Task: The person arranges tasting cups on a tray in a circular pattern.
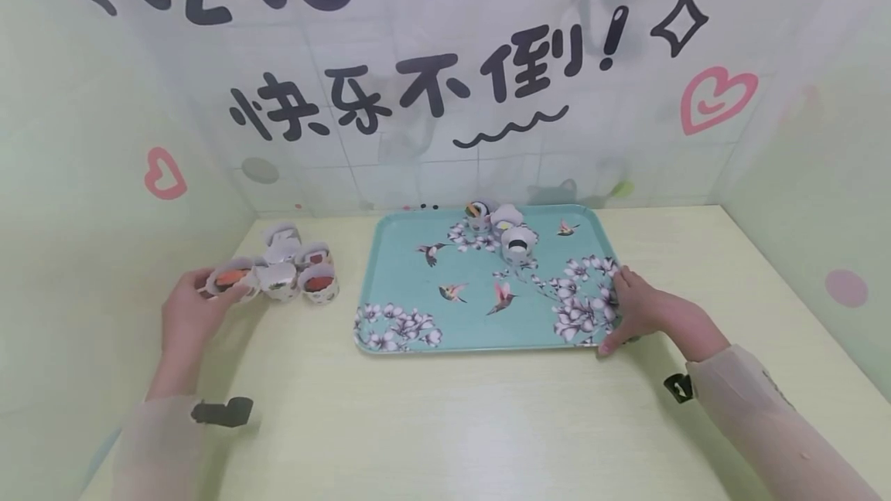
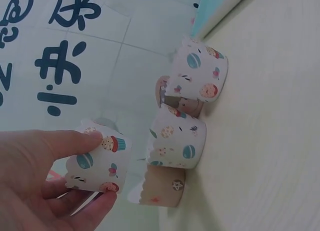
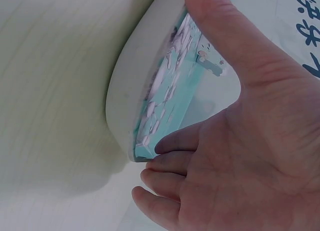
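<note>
My left hand (image 1: 193,311) grips a white paper baking cup (image 2: 100,163) printed with cupcakes, thumb on one side and fingers on the other. Something orange with a dark edge, like a piece of sushi (image 1: 232,277), shows inside it. Just to the right of this cup stand several similar paper cups (image 1: 280,282) in a cluster, one with a red filling (image 1: 319,284). At the front right corner of the turquoise tray (image 1: 411,273), my right hand (image 1: 647,308) touches the rim with fingers loosely bent and thumb apart. In the right wrist view its palm (image 3: 255,166) holds nothing.
Three paper cups (image 1: 517,247) with small fillings stand near the back of the tray, which is patterned with birds and flowers. A pale wooden table (image 1: 445,424) lies underneath. Light walls with lettering (image 1: 428,83) enclose its back and sides.
</note>
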Available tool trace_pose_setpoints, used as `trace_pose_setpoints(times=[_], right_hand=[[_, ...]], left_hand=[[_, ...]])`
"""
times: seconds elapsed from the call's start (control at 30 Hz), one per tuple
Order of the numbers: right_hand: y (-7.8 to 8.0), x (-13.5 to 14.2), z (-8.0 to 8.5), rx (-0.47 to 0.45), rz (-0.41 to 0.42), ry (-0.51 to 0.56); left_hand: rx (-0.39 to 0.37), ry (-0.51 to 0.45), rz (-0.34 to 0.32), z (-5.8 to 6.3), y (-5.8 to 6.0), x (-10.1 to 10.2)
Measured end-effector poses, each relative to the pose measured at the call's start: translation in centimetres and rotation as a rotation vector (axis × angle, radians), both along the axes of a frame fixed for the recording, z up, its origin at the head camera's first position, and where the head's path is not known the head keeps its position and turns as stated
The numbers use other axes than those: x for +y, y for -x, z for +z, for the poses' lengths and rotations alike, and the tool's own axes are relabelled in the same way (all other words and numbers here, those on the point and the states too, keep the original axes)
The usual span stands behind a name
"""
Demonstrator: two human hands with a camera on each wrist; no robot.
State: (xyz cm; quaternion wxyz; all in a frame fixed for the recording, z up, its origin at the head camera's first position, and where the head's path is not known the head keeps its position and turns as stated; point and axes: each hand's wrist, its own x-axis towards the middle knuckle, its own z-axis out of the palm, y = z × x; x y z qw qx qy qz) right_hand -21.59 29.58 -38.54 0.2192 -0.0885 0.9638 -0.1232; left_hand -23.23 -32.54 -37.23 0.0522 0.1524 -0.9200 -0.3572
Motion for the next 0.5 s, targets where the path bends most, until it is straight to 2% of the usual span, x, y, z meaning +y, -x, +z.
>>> trace_pose_setpoints(times=[0.17, 0.5], right_hand=[[0.0, 0.0, -0.1, 0.002, 0.006, -0.009], [0.1, 0.0, -0.1, 0.001, 0.004, -0.001]], left_hand=[[0.045, -0.004, -0.048, 1.2, 0.0, 1.4], [0.073, -0.020, -0.143, 3.3, 0.0, 4.9]])
